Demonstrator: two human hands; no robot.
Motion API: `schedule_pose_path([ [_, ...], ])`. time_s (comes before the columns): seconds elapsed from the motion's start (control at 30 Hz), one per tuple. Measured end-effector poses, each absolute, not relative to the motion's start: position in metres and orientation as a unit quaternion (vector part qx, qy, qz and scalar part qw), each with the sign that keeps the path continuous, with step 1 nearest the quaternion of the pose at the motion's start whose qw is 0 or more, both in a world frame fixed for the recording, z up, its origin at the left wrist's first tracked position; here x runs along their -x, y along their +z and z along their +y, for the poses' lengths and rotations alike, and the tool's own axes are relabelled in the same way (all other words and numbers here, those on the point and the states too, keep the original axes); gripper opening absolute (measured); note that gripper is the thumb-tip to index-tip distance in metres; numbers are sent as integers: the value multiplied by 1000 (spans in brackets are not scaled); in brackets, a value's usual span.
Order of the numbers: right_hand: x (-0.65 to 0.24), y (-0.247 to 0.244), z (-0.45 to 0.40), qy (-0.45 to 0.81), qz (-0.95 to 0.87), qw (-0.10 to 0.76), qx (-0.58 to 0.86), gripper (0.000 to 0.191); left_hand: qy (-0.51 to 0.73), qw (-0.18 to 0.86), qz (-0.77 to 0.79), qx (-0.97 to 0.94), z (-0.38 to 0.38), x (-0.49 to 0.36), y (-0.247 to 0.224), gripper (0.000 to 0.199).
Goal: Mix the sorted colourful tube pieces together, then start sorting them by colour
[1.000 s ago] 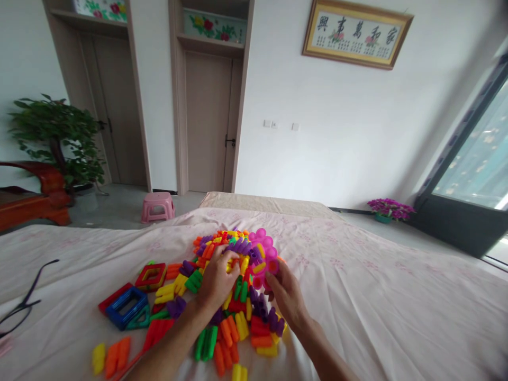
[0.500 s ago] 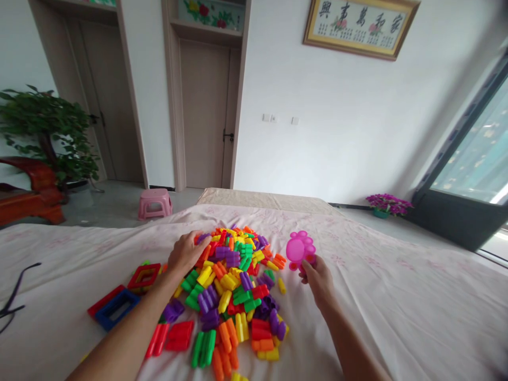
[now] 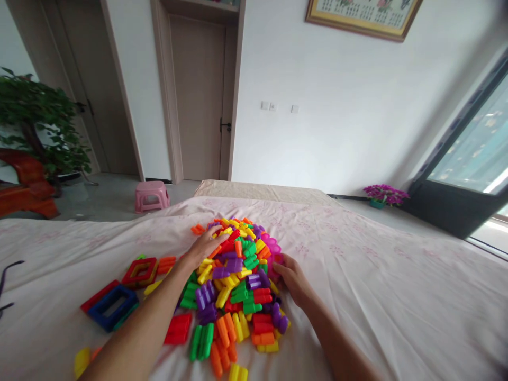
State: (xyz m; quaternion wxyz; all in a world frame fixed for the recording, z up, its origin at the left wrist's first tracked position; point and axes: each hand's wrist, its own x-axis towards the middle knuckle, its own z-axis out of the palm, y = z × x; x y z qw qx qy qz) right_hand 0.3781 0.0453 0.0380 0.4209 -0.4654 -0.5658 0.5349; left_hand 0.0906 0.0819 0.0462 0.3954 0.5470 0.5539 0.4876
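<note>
Pink lobed paddle (image 3: 273, 248), perhaps translucent, sits pinched in the right hand (image 3: 291, 278), the left hand (image 3: 204, 246) spread over bright tubular blocks (image 3: 240, 291).

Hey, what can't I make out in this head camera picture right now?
In the head view:
Pink piece: partly covered by the right hand.
Left hand: its back hides whether it grips anything.
Glasses: mostly cut off by the left edge.
Framed picture: cropped by the top edge; writing illegibly small.

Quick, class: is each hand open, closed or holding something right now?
Left hand: open, over the colourful blocks.
Right hand: closed, holding the pink piece.
</note>
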Motion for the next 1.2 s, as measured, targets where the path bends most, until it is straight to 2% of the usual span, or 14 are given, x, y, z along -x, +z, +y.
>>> schedule_pose_path([
  [0.33, -365, 44, 37, 574, -515, 464, 435, 19, 499, 539, 465, -494, 71, -119, 62, 59],
  [0.43, -358, 53, 33, 539, -540, 484, 428, 18, 515, 567, 426, -482, 68, -125, 68, 57],
  [0.63, -351, 62, 27, 430, -611, 519, 415, 27, 560, 564, 383, -471, 68, -126, 101, 64],
  [0.77, -358, 63, 28, 289, -678, 499, 456, 29, 527, 520, 421, -524, 55, -109, 128, 61],
  [0.83, -364, 64, 31, 266, -690, 486, 466, 31, 482, 499, 437, -572, 44, -95, 135, 58],
  [1.0, -387, 64, 47, 345, -633, 476, 504, 27, 364, 429, 518, -644, 0, -54, 131, 67],
  [1.2, -425, 57, 61, 433, -576, 416, 554, 15, 137, 223, 603, -754, -57, -33, 100, 94],
])
